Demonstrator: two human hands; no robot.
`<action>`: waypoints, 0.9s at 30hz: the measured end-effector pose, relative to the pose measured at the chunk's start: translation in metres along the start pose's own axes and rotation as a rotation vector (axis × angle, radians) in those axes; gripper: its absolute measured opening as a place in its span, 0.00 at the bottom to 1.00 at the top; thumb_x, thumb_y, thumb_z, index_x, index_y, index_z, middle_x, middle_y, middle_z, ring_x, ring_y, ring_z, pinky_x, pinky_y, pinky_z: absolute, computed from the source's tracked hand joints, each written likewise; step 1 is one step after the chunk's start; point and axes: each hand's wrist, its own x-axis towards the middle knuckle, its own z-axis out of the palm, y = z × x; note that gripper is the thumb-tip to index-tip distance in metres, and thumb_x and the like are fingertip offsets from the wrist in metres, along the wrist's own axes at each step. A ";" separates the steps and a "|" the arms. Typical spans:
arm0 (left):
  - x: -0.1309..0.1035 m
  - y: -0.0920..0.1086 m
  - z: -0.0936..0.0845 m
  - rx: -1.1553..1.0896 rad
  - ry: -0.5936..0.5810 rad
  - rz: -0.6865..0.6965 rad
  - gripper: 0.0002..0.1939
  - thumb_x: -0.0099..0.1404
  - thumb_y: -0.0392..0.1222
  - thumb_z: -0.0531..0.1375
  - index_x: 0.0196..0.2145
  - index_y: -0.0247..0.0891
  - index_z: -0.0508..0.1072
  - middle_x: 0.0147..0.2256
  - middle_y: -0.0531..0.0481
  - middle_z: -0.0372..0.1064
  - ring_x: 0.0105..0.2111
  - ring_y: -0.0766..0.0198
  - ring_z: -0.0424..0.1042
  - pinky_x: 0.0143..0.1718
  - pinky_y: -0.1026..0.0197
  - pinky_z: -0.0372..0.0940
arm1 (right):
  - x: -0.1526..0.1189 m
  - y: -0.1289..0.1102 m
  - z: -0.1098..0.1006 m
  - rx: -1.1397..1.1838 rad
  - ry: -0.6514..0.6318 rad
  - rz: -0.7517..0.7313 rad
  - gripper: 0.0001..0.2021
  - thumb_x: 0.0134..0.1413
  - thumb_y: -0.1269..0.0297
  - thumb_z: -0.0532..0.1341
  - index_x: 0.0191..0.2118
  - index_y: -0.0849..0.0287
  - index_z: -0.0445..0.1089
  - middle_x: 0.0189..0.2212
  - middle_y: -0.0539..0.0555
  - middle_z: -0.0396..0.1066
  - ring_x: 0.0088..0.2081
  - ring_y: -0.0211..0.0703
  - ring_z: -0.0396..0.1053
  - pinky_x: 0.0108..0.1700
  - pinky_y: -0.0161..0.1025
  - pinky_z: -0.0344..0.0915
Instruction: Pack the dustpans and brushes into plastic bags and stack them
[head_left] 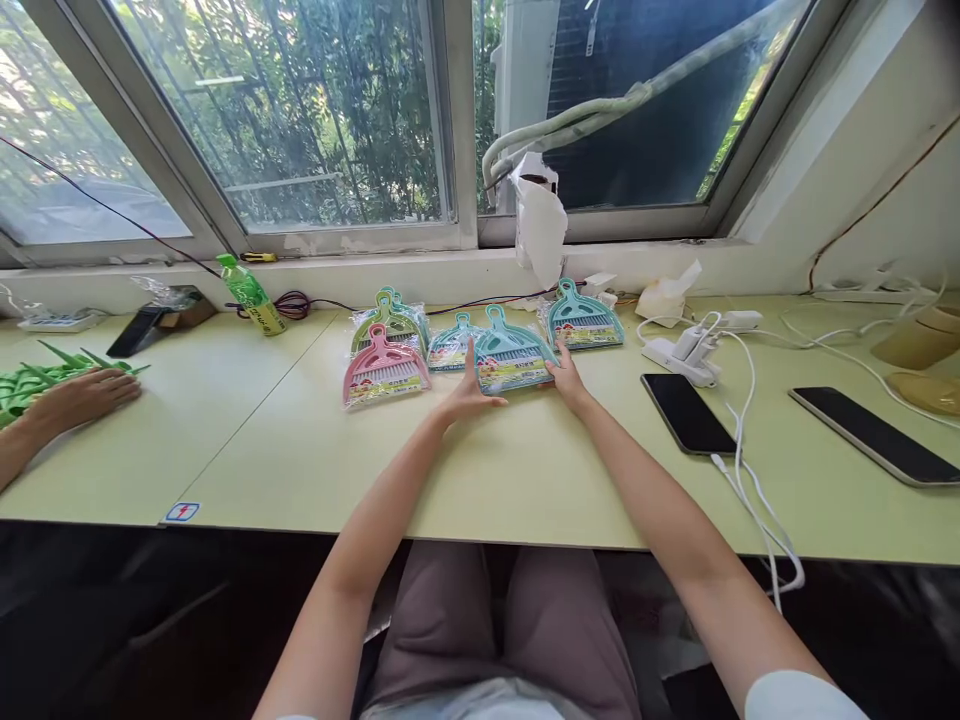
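Head camera, facing forward and down, desk-wide.

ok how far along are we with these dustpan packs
Already set down, hands off: the pink pack in front of the green pack, and the far-right pack near the wall. In hand: the front blue pack, between left hand and right hand. Left: probably just releasing it; I can't tell whether any others need moving.
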 end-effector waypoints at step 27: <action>0.005 -0.020 0.001 0.405 0.268 0.121 0.35 0.71 0.46 0.48 0.66 0.54 0.28 0.69 0.49 0.29 0.67 0.56 0.42 0.64 0.52 0.50 | -0.018 -0.016 -0.006 -0.174 -0.197 -0.012 0.37 0.30 0.52 0.73 0.51 0.58 0.66 0.33 0.53 0.75 0.30 0.45 0.74 0.26 0.37 0.71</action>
